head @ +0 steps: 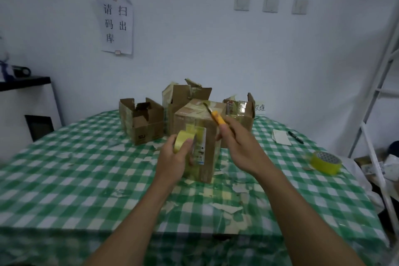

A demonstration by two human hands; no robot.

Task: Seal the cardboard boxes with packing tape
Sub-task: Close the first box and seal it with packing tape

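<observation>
At frame centre, a closed cardboard box stands on the checked bench. A tape roll is gripped by the curled fingers of the left hand against the box front, seemingly to hold the strip taut; a yellow knife is pinched by the right hand, poised for cutting.

Four cardboard boxes; two tape rolls; one knife; one pen; seemingly three wall switches.
</observation>
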